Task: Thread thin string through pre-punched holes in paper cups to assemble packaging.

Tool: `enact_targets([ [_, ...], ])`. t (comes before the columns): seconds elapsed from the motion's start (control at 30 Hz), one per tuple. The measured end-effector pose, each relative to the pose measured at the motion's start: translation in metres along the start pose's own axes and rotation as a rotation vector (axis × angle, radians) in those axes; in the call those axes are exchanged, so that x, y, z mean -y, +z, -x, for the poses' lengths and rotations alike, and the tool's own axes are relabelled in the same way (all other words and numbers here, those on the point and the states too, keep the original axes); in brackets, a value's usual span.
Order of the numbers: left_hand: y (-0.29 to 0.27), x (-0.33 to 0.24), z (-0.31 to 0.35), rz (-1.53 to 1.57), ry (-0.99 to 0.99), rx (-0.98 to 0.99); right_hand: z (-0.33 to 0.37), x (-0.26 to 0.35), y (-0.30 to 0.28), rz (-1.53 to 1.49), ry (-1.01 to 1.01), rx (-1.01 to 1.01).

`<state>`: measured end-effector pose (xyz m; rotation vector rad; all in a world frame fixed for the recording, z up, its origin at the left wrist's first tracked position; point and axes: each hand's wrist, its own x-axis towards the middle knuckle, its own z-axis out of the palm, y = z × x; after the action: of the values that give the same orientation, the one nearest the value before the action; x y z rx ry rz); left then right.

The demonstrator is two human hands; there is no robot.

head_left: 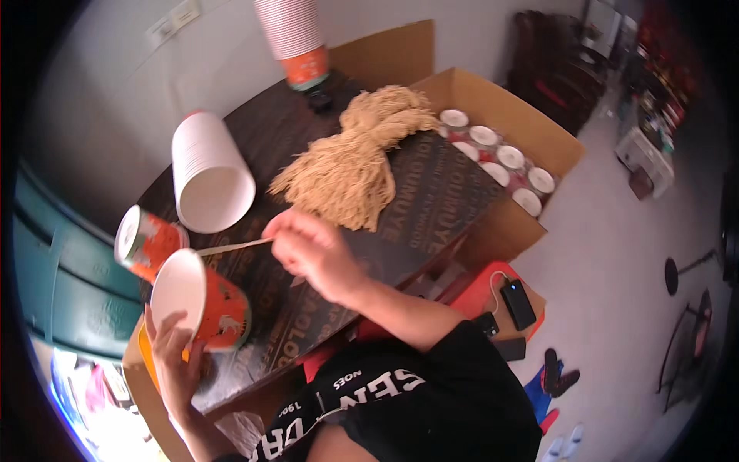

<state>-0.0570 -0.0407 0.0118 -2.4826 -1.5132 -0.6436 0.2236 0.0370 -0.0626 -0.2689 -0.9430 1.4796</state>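
Note:
My left hand [174,356] grips an orange-and-white paper bucket [225,312], tilted so its white inside shows, with fingers over the rim. In a pinch, my right hand [312,250] holds one end of a beige cord [235,247]. The cord runs straight left toward the bucket's rim; how it joins there I cannot make out. Just beyond my right hand lies a loose bundle of beige cords [346,173], gathered near its middle. A second orange paper bucket [158,245] rests on its side behind the held one.
A nested stack of white paper buckets [208,173] is on the dark printed board [439,181]. Another tall stack [296,38] stands at the back. An open carton [566,146] at the right holds several white-ended containers. A phone [517,302] with a cable lies on a red stool [485,289].

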Motion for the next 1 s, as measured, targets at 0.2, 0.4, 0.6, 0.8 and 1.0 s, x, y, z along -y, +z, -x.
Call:
enact_targets([
  [0.2,0.035,-0.027,-0.009,-0.052,-0.035,0.007,0.021,-0.018,0.035,-0.035,0.151,0.235],
  [0.4,0.054,-0.053,-0.003,0.240,0.006,-0.407,0.024,-0.032,0.052,-0.415,0.236,0.316],
  [0.6,0.070,-0.089,0.011,1.107,-0.364,-0.150,0.025,-0.030,0.060,-0.600,0.193,0.257],
  [0.8,0.075,-0.084,0.013,1.153,-0.493,-0.119,0.027,-0.038,0.058,-0.570,0.126,0.270],
  [1.0,0.078,-0.087,0.019,1.093,-0.499,-0.276,0.030,-0.039,0.054,-0.450,0.160,0.282],
])
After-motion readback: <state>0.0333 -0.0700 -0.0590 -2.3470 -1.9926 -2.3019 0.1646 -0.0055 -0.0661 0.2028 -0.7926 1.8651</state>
